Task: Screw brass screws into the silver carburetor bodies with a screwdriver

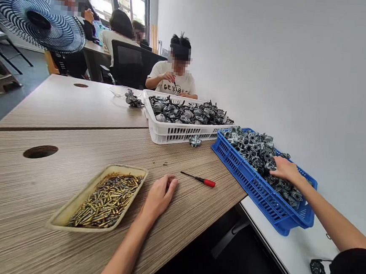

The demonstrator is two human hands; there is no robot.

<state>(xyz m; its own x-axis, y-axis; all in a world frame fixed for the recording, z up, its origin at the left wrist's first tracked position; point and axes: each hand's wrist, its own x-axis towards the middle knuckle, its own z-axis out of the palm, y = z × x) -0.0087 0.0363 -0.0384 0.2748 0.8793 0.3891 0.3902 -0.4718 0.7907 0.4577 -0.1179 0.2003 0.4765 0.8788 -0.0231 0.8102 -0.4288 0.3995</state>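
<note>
My left hand [159,195] rests palm down on the wooden table [22,200], fingers loosely together, holding nothing, just right of a beige tray [69,210] full of brass screws [108,201]. My right hand [284,169] reaches into the blue crate [255,189], its fingers curled down among the grey metal parts [258,149]; whether they grip one is hidden. A red-handled screwdriver [200,179] lies on the table between my two hands.
A white crate [177,132] of dark metal parts stands behind the blue one, a loose part [195,141] at its foot. A person in a white shirt [174,83] sits across. More people, a black chair [128,63] and a fan [34,13] are at the back left.
</note>
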